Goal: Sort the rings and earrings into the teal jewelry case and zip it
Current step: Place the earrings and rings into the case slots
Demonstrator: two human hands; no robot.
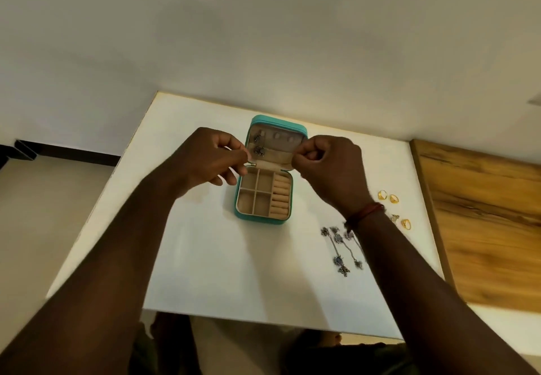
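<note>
Your case [263,196] lies open on the white table [205,257], lid standing up on the side away from you. The base has four square compartments on its left part and a row of ring rolls [280,196] on its right part; all of these look bare. Inside the lid, a dark earring [258,146] already hangs at the left end of the lid panel.

Your left hand [209,158] is at the case's left edge, level with the hinge. Its fingers are curled in and pinch a thin piece of wire [252,164], which reaches to the lid's lower left corner. What the wire belongs to is too small to tell.

Your right hand [328,164] is at the case's right edge, at the same height. It is closed into a loose fist, with thumb and forefinger pressed together against the lid's right side. Whether they hold something between them, you cannot tell from here. A red band [366,213] circles that wrist.

To the right of the case, well apart from it, lie the gold rings [393,198], loosely grouped. Nearer you than the rings, also to the right of the case, the long silver earrings [341,249] lie side by side, partly hidden under your right forearm.
</note>
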